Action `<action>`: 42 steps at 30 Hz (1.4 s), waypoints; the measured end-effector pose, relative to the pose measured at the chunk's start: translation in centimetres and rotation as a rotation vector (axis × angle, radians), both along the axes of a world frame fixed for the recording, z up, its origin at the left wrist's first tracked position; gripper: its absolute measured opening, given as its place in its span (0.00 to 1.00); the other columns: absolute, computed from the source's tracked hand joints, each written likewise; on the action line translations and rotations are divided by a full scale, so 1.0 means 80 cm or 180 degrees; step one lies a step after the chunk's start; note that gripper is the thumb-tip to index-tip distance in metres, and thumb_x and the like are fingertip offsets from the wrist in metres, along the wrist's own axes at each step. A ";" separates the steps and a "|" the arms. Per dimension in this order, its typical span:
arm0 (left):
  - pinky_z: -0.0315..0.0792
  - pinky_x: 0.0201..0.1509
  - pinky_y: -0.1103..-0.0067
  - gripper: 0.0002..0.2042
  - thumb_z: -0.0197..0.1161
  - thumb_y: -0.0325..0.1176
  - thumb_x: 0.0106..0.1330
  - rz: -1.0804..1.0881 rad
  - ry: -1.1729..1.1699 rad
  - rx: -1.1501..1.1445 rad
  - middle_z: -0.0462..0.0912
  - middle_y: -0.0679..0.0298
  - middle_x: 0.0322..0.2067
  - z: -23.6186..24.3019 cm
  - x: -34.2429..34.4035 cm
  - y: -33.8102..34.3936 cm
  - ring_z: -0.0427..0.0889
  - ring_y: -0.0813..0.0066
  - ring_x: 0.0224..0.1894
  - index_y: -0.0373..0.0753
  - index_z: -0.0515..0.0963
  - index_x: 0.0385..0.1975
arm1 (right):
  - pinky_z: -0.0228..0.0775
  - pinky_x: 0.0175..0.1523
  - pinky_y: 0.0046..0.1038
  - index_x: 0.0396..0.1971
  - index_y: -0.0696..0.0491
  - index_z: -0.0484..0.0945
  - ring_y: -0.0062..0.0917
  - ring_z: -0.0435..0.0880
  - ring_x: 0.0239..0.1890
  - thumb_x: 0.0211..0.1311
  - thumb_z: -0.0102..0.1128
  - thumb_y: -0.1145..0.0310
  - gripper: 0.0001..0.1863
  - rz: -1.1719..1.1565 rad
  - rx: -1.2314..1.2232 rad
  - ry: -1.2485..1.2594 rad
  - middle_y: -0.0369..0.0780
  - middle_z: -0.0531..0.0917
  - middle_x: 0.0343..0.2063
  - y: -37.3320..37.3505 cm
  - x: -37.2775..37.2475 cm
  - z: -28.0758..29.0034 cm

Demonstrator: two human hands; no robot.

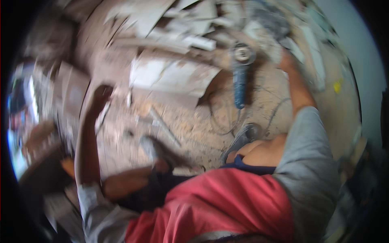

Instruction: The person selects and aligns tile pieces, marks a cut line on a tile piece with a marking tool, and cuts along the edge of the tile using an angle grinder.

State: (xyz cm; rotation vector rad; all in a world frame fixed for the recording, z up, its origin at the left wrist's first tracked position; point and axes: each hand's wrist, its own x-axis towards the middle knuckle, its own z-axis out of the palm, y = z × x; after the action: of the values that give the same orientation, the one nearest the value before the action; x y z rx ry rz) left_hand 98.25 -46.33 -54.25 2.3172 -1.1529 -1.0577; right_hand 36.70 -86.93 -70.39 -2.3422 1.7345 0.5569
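The picture is blurred by motion. My left hand (pixel 103 94), its fingers curled but smeared, is at the left, beside a sheet of pale board (pixel 172 79); whether it holds anything is unclear. My right hand (pixel 286 58) reaches to the upper right among pale, dusty scraps (pixel 263 38); its fingers are too blurred to make out. A blue angle grinder (pixel 239 83) lies on the dusty floor between my hands, disc end away from me, with a cord looping from it. A thin pale strip (pixel 164 125) lies nearer my feet.
A heap of broken boards (pixel 190 20) covers the far floor. Cardboard boxes (pixel 71 89) stand at the left. A pale wall (pixel 366 73) edges the right, with a small yellow item (pixel 337 86) near it. My grey shoes (pixel 247 133) are on the floor below the grinder.
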 end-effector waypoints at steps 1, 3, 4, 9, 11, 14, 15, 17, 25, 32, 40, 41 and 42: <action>0.72 0.39 0.79 0.13 0.55 0.41 0.71 0.0054 0.0073 -0.0001 0.79 0.68 0.36 -0.003 -0.001 0.006 0.76 0.80 0.36 0.38 0.78 0.44 | 0.59 0.70 0.37 0.70 0.51 0.52 0.40 0.65 0.67 0.38 0.80 0.66 0.58 0.0149 0.0051 -0.0099 0.47 0.67 0.65 0.000 0.005 0.000; 0.72 0.37 0.80 0.16 0.57 0.44 0.69 0.0292 0.0356 0.0215 0.79 0.68 0.36 -0.007 -0.004 0.018 0.78 0.80 0.35 0.38 0.77 0.46 | 0.63 0.67 0.37 0.69 0.50 0.53 0.42 0.70 0.64 0.35 0.80 0.71 0.58 0.0089 -0.0011 -0.0220 0.49 0.69 0.63 0.004 0.008 0.007; 0.71 0.36 0.80 0.16 0.57 0.45 0.69 0.0168 0.0285 0.0221 0.80 0.68 0.36 -0.006 -0.004 0.024 0.78 0.80 0.35 0.38 0.76 0.46 | 0.65 0.66 0.38 0.69 0.49 0.53 0.44 0.71 0.62 0.36 0.79 0.70 0.57 0.0031 -0.0089 -0.0092 0.48 0.69 0.62 0.004 0.009 0.015; 0.70 0.34 0.81 0.17 0.56 0.45 0.70 0.0097 0.0249 0.0059 0.80 0.68 0.36 0.002 0.001 0.040 0.79 0.80 0.35 0.38 0.76 0.46 | 0.64 0.65 0.39 0.69 0.51 0.52 0.46 0.70 0.62 0.41 0.74 0.68 0.53 0.0097 -0.0400 -0.0227 0.50 0.70 0.61 0.013 0.006 0.095; 0.70 0.34 0.81 0.16 0.56 0.45 0.70 0.0072 0.0237 0.0167 0.80 0.68 0.36 -0.001 0.007 0.044 0.79 0.80 0.36 0.38 0.77 0.46 | 0.65 0.65 0.38 0.70 0.51 0.52 0.47 0.70 0.62 0.40 0.74 0.66 0.54 0.0397 -0.0636 -0.0325 0.50 0.70 0.61 0.022 0.017 0.138; 0.72 0.36 0.79 0.17 0.56 0.45 0.71 0.0095 0.0384 -0.0022 0.81 0.66 0.36 -0.018 0.014 0.046 0.80 0.79 0.36 0.37 0.77 0.46 | 0.64 0.64 0.37 0.70 0.52 0.53 0.46 0.70 0.62 0.39 0.74 0.65 0.54 0.0895 -0.0794 -0.0634 0.50 0.70 0.62 0.052 0.061 0.198; 0.73 0.37 0.78 0.17 0.56 0.45 0.71 0.0147 0.0486 -0.0128 0.81 0.65 0.37 -0.027 0.014 0.047 0.80 0.78 0.37 0.37 0.77 0.46 | 0.63 0.65 0.35 0.69 0.54 0.54 0.46 0.70 0.63 0.39 0.73 0.66 0.53 0.1171 -0.0777 -0.0852 0.50 0.70 0.62 0.068 0.082 0.214; 0.75 0.42 0.76 0.18 0.53 0.43 0.73 0.0278 0.0698 -0.0184 0.82 0.60 0.45 -0.047 0.011 0.046 0.81 0.73 0.42 0.36 0.75 0.51 | 0.61 0.67 0.35 0.68 0.56 0.56 0.45 0.69 0.63 0.39 0.74 0.65 0.52 0.1416 -0.0574 -0.0928 0.52 0.69 0.61 0.103 0.141 0.230; 0.75 0.48 0.75 0.18 0.51 0.40 0.75 0.1080 0.1282 -0.0958 0.82 0.59 0.45 -0.144 -0.013 0.037 0.80 0.71 0.46 0.35 0.75 0.55 | 0.65 0.64 0.37 0.65 0.59 0.60 0.45 0.72 0.58 0.36 0.76 0.60 0.52 0.2117 0.0469 -0.0467 0.53 0.73 0.56 0.277 0.380 0.166; 0.75 0.46 0.77 0.16 0.48 0.30 0.73 0.1028 0.0808 -0.0980 0.84 0.54 0.40 -0.185 0.002 0.030 0.81 0.72 0.37 0.30 0.75 0.55 | 0.64 0.65 0.38 0.65 0.60 0.58 0.45 0.70 0.61 0.38 0.77 0.59 0.53 0.1716 0.0503 -0.0154 0.51 0.72 0.58 0.345 0.450 0.121; 0.77 0.47 0.76 0.19 0.45 0.25 0.69 0.0929 0.0959 -0.1075 0.82 0.47 0.47 -0.177 0.014 0.021 0.82 0.70 0.36 0.31 0.71 0.59 | 0.63 0.65 0.38 0.65 0.59 0.57 0.45 0.69 0.61 0.38 0.78 0.60 0.53 0.1567 0.0398 -0.0287 0.51 0.71 0.58 0.352 0.456 0.109; 0.77 0.47 0.76 0.19 0.45 0.25 0.69 0.0910 0.0994 -0.1082 0.82 0.47 0.47 -0.177 0.015 0.021 0.82 0.70 0.36 0.31 0.71 0.59 | 0.64 0.65 0.38 0.66 0.58 0.56 0.44 0.68 0.62 0.40 0.78 0.60 0.53 0.1561 0.0440 -0.0249 0.49 0.67 0.61 0.352 0.455 0.108; 0.77 0.46 0.75 0.19 0.45 0.25 0.69 0.0969 0.1097 -0.1003 0.82 0.47 0.46 -0.176 0.016 0.021 0.83 0.70 0.36 0.31 0.72 0.58 | 0.65 0.65 0.38 0.67 0.57 0.55 0.43 0.67 0.63 0.41 0.78 0.60 0.53 0.1567 0.0490 -0.0315 0.46 0.64 0.64 0.353 0.454 0.106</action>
State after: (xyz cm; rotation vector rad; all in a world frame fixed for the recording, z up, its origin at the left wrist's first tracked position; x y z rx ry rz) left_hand 99.51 -44.63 -68.37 1.8968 -0.7443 -1.0241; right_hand 73.05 -58.67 -61.88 -2.6300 1.0259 0.6041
